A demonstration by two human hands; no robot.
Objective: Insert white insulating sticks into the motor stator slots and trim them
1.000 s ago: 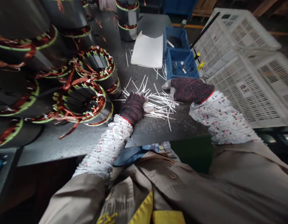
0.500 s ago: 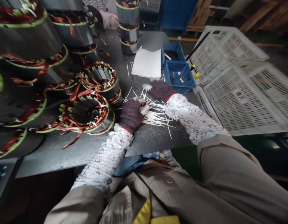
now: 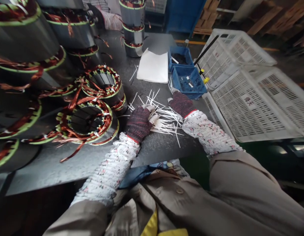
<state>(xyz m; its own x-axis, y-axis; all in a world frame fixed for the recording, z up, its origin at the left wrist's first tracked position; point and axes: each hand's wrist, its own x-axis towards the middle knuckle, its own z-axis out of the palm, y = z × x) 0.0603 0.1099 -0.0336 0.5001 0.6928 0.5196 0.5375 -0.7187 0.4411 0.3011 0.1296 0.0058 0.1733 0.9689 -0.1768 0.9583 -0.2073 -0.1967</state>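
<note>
My left hand (image 3: 139,123), in a dark knitted glove with pale fingertips, lies on the left side of a loose pile of thin white strips (image 3: 164,125). Its fingers and thumb are apart, resting on the strips. My right hand (image 3: 181,103), gloved the same way, is over the table at the pile's upper right, beside the front blue bin (image 3: 201,87). Thumb and forefinger are apart, with no strip visible between them. A few more strips lie just beyond its fingertips, between the bin and a stack of white sheets (image 3: 153,67).
Wound stators with copper coils (image 3: 89,119) stand on the left, some stacked high. Another stator stack (image 3: 133,29) rises at the back. A second blue bin (image 3: 180,59) holds dark bits. White plastic crates (image 3: 250,101) are on the right. Another person's sleeve (image 3: 112,21) shows behind.
My right hand has moved right and slightly toward me, away from above the pile to beside the blue bin. My left hand stays on the strips. The view has shifted slightly.
</note>
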